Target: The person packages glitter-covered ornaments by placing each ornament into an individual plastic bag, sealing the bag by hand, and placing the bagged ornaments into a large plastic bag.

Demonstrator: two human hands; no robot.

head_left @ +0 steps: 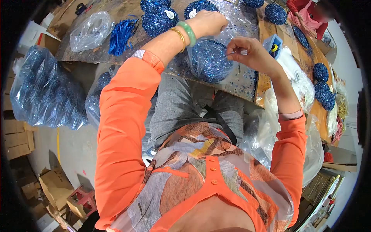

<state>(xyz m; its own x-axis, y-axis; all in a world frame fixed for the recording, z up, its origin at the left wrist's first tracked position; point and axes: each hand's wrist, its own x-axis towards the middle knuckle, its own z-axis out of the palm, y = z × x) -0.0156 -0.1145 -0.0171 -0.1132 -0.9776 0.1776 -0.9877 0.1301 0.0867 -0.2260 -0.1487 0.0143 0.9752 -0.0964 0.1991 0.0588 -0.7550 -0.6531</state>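
A blue glitter ball (210, 62) in a clear plastic bag rests near the front edge of the table. Above its upper side is my left hand (210, 24), closed, its fingers curled; what it holds, if anything, is hidden. My right hand (244, 50) is at the ball's right side, thumb and fingers pinched on something small that I cannot make out. More blue glitter balls (156, 23) lie behind and to the left, one with a round white tag (169, 14). A bundle of blue tinsel strips (123, 35) lies farther left, beside a crumpled clear bag (91, 31).
A light-blue box (273, 45) with a yellow tape roll stands right of my right hand. Large clear bags of blue pieces (46, 89) hang at the left. Another person (309, 15) in red sits at the far right. More blue balls (324, 96) lie at the right.
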